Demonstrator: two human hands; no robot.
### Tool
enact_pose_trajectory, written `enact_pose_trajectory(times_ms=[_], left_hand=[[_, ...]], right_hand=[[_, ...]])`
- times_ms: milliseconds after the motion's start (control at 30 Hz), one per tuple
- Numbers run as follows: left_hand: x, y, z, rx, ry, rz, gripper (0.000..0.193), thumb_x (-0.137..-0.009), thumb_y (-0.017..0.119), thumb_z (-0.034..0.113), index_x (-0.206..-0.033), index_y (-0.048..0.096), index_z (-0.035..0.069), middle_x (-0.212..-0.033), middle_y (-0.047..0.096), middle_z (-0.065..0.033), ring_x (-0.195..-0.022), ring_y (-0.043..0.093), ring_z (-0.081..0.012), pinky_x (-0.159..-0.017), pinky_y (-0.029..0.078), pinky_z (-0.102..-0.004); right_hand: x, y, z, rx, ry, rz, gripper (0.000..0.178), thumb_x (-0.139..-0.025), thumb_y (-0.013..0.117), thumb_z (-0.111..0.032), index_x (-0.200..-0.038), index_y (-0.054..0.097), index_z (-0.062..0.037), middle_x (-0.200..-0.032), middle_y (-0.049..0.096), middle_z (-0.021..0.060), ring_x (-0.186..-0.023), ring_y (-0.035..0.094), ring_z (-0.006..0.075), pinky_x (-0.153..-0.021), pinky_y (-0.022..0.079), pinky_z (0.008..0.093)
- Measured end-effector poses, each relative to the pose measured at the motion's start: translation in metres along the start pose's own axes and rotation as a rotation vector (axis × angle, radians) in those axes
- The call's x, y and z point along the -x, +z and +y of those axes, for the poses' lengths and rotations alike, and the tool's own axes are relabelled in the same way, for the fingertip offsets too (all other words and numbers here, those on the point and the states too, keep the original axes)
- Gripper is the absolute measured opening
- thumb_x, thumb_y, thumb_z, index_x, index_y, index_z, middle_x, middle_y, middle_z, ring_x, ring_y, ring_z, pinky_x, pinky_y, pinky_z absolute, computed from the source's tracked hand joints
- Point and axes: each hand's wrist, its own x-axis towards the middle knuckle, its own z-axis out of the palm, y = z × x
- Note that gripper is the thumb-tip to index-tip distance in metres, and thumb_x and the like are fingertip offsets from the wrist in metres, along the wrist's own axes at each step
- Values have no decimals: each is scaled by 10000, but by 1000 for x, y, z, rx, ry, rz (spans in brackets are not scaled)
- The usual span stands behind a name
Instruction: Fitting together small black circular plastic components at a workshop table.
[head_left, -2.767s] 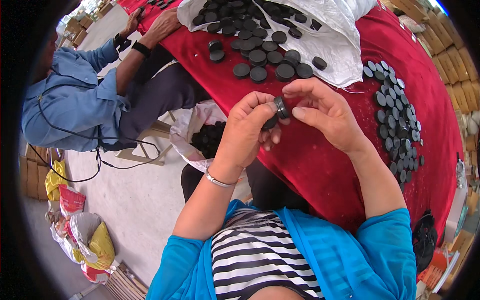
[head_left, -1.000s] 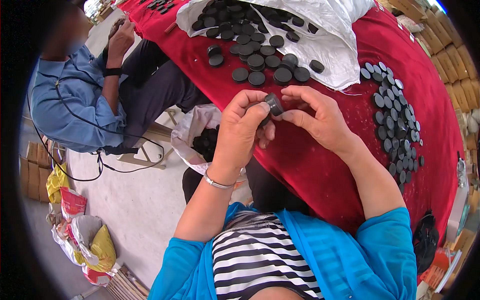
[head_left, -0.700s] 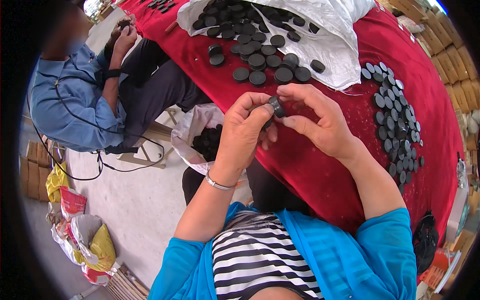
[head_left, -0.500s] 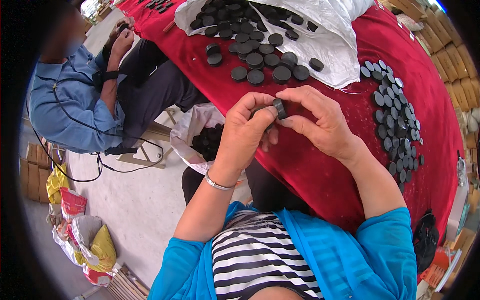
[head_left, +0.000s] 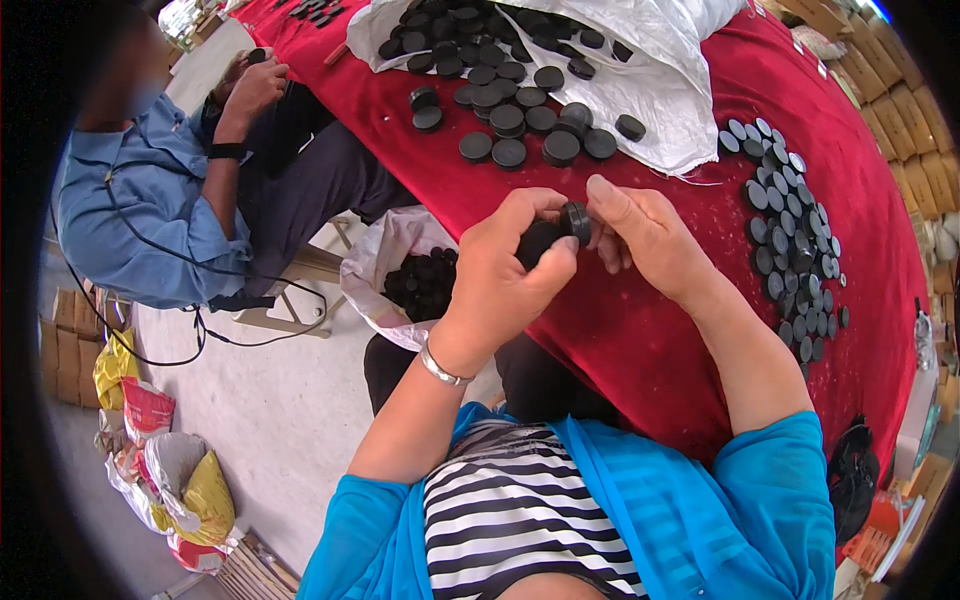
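In my left hand two black round caps are held: one cap on edge between thumb and forefinger, and a second dark cap lower, against the palm. My right hand is just beside them, thumb raised and apart from its fingers. Those fingertips are partly behind the upright cap, and whether they touch it is hard to see. Beyond my hands, loose black caps spill from a white woven sack onto the red cloth. To the right lie many grey-faced discs.
An open white bag of black pieces stands left of my knees. A co-worker sits at the left, handling a small dark piece. Filled sacks lie on the floor at lower left; stacked cartons line the right.
My right thumb has lifted off the cap and the right hand has opened. My left hand has turned and shifted slightly right, now showing a second cap in its palm.
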Motion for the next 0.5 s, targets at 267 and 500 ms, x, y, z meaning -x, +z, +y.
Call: enact_pose_trajectory(times_ms=[267,500], left_hand=[[-2,-5,11,410,-419,-2,196,-864,553,58,-1051,544,0,-733,586,-17,-558,549,-55,-448,417,-183],[-2,-5,-2,-161,78,-3,305,-764,663,75,-1049,570,19,-781,622,-41,-673,612,-111,-581,474,-234]], right_hand=[[-3,17,13,57,-435,146,292,-938,547,-280,-1024,598,-6,-844,623,32,-730,571,85,-645,464,226],[-3,6,6,-73,-76,-40,352,-927,532,-394,-912,605,-50,-790,609,16,-676,574,86,-583,455,224]])
